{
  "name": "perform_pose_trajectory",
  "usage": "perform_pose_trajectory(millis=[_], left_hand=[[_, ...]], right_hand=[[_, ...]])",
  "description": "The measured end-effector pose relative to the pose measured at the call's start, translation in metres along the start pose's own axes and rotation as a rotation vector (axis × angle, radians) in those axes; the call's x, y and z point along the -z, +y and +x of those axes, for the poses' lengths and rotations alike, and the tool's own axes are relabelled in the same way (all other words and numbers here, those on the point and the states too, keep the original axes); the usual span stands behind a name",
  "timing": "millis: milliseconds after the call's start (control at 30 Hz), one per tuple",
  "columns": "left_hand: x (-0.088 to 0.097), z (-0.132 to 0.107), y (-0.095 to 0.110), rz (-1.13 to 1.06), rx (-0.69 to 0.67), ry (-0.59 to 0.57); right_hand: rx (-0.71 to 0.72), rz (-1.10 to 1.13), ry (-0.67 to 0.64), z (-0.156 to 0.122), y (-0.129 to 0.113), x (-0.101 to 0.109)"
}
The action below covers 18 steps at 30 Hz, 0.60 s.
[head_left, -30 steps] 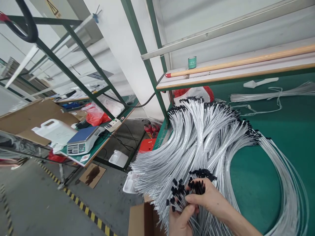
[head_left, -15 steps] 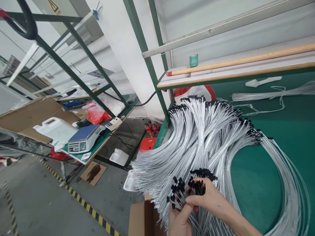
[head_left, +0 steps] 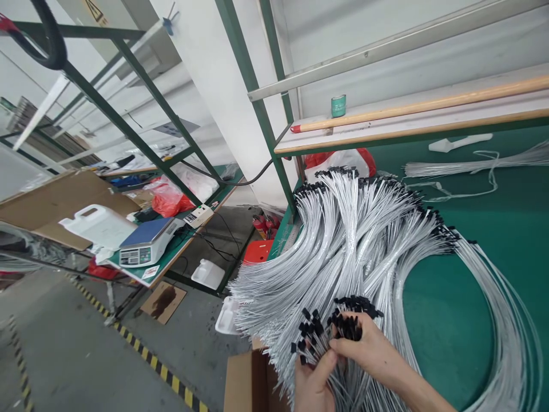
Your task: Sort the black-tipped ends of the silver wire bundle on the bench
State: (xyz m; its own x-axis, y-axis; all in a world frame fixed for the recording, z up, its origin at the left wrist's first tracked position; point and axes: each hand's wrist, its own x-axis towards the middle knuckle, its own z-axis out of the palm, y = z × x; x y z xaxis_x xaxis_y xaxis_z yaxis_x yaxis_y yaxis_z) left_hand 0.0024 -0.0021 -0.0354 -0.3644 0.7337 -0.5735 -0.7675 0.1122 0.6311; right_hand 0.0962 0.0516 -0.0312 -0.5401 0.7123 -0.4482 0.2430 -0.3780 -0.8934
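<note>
At the lower middle, my left hand [head_left: 315, 383] is closed around a bunch of thin grey-white wires with black connectors [head_left: 312, 332] at their ends. Beside it, my right hand [head_left: 364, 346] is closed on another bunch of wires, its black connectors [head_left: 348, 327] showing above the thumb and fingers. The two thumbs are close together. Behind the hands spreads a large pile of the same wires [head_left: 343, 240], with black ends gathered along its far side. Some wires curve round to the right over the green tabletop [head_left: 446, 320].
A shelf with a wooden pole [head_left: 412, 106] and a green tape roll [head_left: 338, 106] runs above the bench. A cardboard box [head_left: 244, 380] stands below its left edge. Left, a scale [head_left: 150, 243] and a white jug [head_left: 100, 226] sit on another table. Fire extinguishers [head_left: 262, 226] stand between.
My right hand has shifted slightly to the right with its wires, and its thumb sits a little farther from my left thumb. My left hand is nearly still.
</note>
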Motion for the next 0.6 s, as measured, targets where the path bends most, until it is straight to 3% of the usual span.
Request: perform_pose_trajectory(millis=[167,600], left_hand=[[0.010,0.006,0.002,-0.045,0.109,0.013],[0.007,0.006,-0.002,0.033,0.013,0.031]], right_hand=[[0.045,-0.073,0.075,-0.001,0.002,-0.001],[0.008,0.027,0.129,0.003,0.004,-0.004]])
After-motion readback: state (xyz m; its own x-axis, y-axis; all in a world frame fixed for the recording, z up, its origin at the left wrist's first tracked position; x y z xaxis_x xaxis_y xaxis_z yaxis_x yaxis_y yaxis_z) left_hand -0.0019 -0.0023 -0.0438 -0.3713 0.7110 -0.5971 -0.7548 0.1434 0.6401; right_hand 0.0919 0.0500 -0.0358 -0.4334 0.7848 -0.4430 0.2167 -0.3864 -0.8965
